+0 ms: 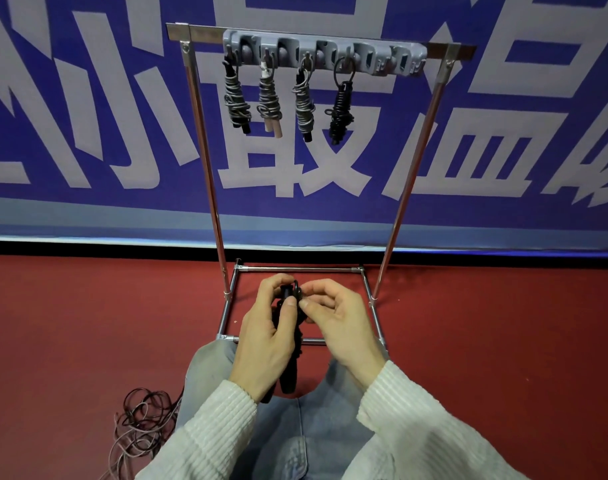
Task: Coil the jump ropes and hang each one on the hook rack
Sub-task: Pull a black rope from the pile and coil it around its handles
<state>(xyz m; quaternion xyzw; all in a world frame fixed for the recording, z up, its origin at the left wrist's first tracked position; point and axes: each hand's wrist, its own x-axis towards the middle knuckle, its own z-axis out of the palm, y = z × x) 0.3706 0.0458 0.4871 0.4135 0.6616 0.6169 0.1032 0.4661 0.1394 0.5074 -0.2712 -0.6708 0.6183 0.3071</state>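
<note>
I see a loose tangle of pinkish-brown cord (141, 424) on red carpet (503, 341). Left hand (267, 337) grips black coiled jump rope (290, 341); right hand (340, 323) pinches its loop. Beyond, grey plastic hook rack (325, 53) on a chrome frame (209, 168) holds four bundles, before a blue banner (87, 98).

Two bare hands, the left hand (266, 336) and the right hand (340, 323), with no rings, watch or gloves. Fingernails are short and unpainted. Each forearm is covered by a long sleeve (205, 434) of off-white, thick knit with wide lengthwise ribs, like chunky corduroy; the cuffs end at the wrists and fit loosely. Below the arms, the legs are in light blue denim jeans (316, 431) with a faded wash and a visible seam down the middle.
</note>
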